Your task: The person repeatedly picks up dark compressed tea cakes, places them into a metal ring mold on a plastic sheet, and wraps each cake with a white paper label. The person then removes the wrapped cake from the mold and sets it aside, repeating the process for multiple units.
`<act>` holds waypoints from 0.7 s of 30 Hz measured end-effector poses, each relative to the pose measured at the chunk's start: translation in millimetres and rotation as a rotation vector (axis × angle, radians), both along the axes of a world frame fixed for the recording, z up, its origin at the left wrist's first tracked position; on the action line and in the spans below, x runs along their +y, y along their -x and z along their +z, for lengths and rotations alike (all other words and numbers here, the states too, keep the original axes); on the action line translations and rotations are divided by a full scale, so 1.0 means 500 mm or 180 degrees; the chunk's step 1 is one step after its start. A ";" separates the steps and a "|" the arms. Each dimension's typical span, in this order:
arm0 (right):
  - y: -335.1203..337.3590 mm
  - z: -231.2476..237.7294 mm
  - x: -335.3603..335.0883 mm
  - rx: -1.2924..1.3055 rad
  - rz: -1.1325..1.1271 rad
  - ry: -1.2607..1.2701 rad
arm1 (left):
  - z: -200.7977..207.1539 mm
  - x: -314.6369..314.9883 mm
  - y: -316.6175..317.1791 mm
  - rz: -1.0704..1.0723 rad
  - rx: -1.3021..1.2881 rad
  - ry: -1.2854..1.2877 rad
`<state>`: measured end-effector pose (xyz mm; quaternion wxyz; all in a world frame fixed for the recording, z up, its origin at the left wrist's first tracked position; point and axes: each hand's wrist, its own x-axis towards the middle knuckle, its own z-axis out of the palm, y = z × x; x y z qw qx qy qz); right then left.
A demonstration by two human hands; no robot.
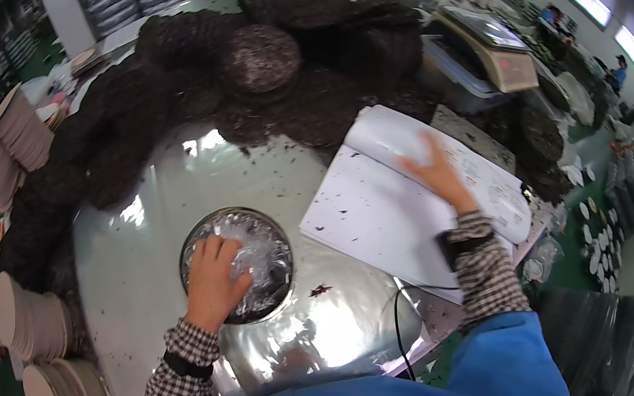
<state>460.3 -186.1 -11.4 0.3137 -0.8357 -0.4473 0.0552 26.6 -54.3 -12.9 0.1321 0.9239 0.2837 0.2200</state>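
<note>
On the shiny metal tabletop (154,254), a round metal-rimmed well holds crumpled clear plastic (265,261). My left hand (214,282) rests on the plastic, fingers bent downward and thumb held apart. To the right lies a stack of large white paper sheets (381,218) dotted with dark flakes. Its far part is a curled-over sheet (490,178) with faint print. Over that curl is my right hand (438,173), slightly blurred, its fingers apart. Whether its fingertips touch the paper is hard to tell.
Dark, flaky pressed discs (260,61) are heaped along the table's far and left sides. A digital scale (488,46) stands on a plastic box (461,79) at the far right. Stacks of round tan boards (29,317) flank the left. A black cable (397,322) hangs near my right arm.
</note>
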 end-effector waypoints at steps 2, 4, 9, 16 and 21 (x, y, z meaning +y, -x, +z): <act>-0.153 0.015 -0.191 -0.0849 -0.1576 0.1250 | -0.014 -0.007 -0.008 -0.0074 -0.0274 -0.0117; -0.183 -0.007 -0.282 -0.1534 -0.1359 0.1393 | -0.014 -0.013 -0.040 0.0008 -0.0333 -0.0113; -0.141 -0.117 -0.202 -0.2506 0.0267 0.1198 | -0.007 -0.025 -0.082 0.0023 -0.0252 -0.0167; -0.170 -0.089 -0.185 0.0059 0.0563 0.0727 | -0.004 -0.028 -0.060 0.0230 -0.0393 -0.0202; -0.105 -0.166 -0.182 -0.3736 0.0754 0.1440 | -0.027 -0.030 -0.056 0.0289 -0.0674 -0.0028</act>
